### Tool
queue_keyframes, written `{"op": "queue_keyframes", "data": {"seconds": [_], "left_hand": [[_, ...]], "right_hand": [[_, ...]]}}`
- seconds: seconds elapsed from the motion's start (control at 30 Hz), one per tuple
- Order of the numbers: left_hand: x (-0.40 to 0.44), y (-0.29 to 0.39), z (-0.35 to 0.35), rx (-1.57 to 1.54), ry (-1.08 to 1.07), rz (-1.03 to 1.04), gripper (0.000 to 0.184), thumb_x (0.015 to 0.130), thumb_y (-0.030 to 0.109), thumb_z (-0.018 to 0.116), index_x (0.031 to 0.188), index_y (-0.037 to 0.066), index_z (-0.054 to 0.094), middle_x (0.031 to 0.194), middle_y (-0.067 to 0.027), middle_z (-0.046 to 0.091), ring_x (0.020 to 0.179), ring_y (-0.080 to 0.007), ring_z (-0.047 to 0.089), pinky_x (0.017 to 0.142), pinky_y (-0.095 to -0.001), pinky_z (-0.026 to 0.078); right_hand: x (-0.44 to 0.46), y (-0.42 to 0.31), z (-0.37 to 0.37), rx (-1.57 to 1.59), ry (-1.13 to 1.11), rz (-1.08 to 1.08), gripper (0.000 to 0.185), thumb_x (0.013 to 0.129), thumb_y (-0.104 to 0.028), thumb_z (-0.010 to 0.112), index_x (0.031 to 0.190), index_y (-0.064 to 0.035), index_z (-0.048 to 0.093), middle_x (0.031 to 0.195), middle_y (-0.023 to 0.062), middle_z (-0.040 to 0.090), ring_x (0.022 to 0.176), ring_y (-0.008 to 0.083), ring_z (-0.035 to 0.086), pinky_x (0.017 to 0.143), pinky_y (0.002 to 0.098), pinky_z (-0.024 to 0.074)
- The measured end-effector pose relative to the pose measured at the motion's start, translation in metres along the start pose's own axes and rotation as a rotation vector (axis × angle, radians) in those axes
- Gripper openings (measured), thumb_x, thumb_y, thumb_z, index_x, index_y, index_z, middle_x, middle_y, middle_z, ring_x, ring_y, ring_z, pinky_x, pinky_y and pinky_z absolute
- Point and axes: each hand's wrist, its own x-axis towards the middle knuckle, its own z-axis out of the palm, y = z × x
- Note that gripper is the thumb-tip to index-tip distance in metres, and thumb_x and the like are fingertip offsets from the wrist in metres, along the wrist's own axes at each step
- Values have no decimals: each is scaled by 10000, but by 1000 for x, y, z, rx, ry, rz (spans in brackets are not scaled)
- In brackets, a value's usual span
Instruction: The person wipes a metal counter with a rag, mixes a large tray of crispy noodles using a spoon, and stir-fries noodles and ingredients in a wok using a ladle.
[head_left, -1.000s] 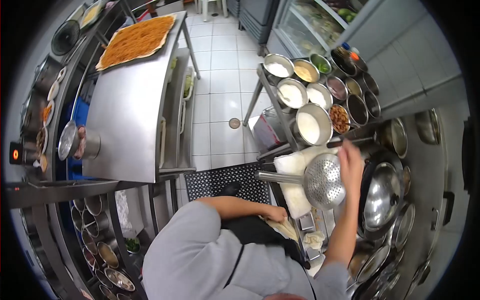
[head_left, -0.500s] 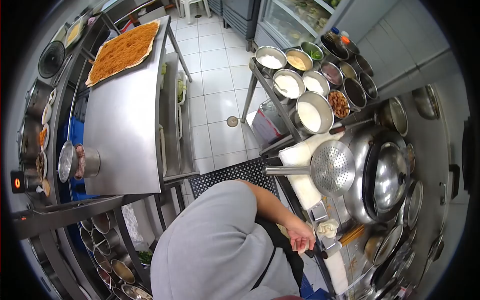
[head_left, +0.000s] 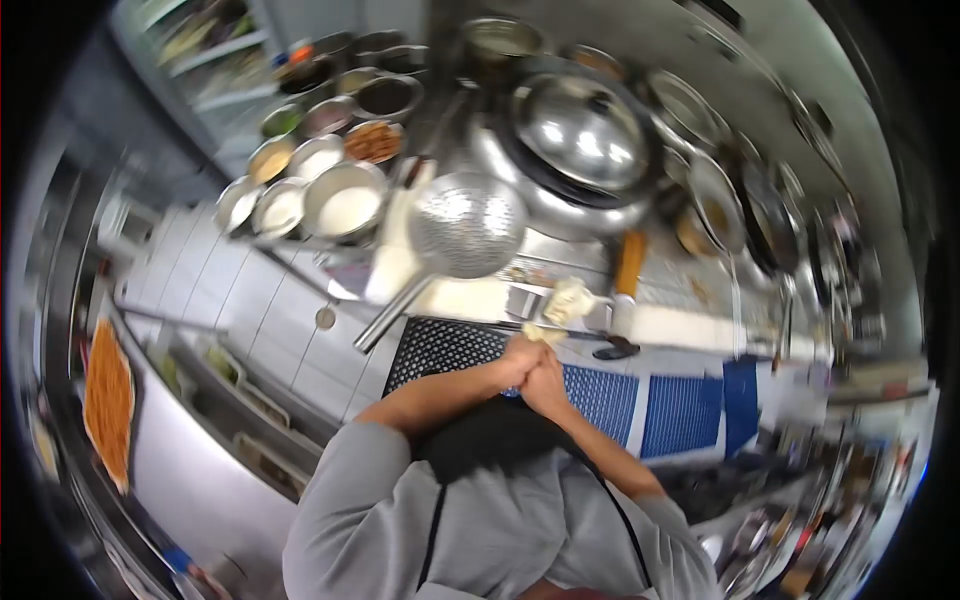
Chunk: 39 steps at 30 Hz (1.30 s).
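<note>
Cloth [head_left: 541, 332] points from hands [head_left: 532, 370] toward counter [head_left: 668, 268]; axis unclear.

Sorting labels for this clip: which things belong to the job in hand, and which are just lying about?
Likely in the job:
- left hand and right hand, together
- pale cloth at the fingers
- perhaps crumpled cloth beyond

Seemingly lying about:
- strainer
- domed lid
- brush
- bowls
</note>
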Motion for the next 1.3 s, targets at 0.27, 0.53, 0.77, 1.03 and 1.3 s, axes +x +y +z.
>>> {"op": "queue_keyframes", "data": {"seconds": [0.27,0.53,0.77,1.03,1.3], "left_hand": [[-17,4,12,166,-28,-7,477,983,373,521,1147,-67,603,1048,-184,667,879,-238,664,719,-374,545],[-13,1,48,-200,-156,-314,653,988,561,425,1420,71,416,1270,-162,586,1120,-281,582,886,-475,492],[15,-24,22,-421,-86,-303,446,981,474,409,1168,97,557,1008,-108,660,844,-283,615,699,-513,471],[53,-67,-10,-878,-628,-59,328,990,323,417,1054,77,624,963,-99,666,811,-272,645,720,-456,530],[56,-55,20,-548,160,-74,347,987,272,535,1141,-28,612,1031,-183,676,887,-304,669,817,-466,537]], "right_hand": [[-17,56,-33,726,-315,62,308,872,-77,618,1149,55,645,1378,239,524,1294,311,488,1077,361,394],[-6,45,7,1531,86,1030,296,975,-153,514,1196,21,605,1056,124,678,923,200,638,829,338,516],[-10,48,-30,1208,-215,749,141,942,-94,562,929,-4,669,823,51,665,690,120,603,634,260,487],[17,37,-28,1359,-150,819,289,1019,-245,501,1089,5,627,910,63,682,747,190,666,668,328,552],[-4,59,-9,-370,-134,-173,369,865,-290,605,1136,-47,667,1106,233,660,1139,443,549,1029,529,385]]}}
